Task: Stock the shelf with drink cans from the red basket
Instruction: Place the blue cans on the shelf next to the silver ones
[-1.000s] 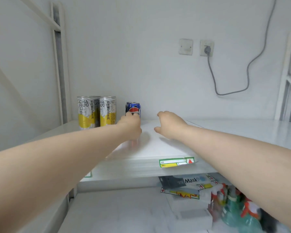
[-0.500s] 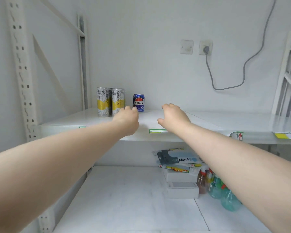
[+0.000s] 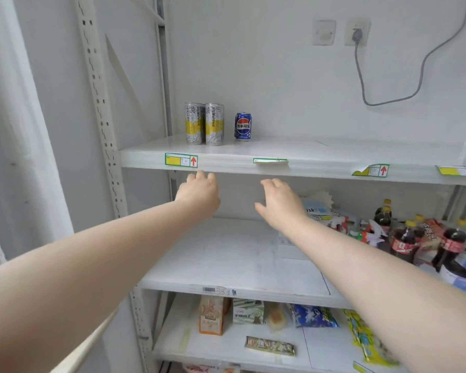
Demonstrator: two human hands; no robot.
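Both forearms reach in from the bottom corners of the frame. At mid-frame I see the left hand [image 3: 199,193] and right hand [image 3: 280,203] just below the front edge of the shelf [image 3: 320,168]. Their fingers are loose and slightly curled, gripping nothing. Farther back on that shelf, upper centre-left, two tall cans [image 3: 214,125] stand pressed side by side. A blue can [image 3: 243,127] stands just right of them, apart. All three are upright, long axes vertical, tops up, labels facing me.
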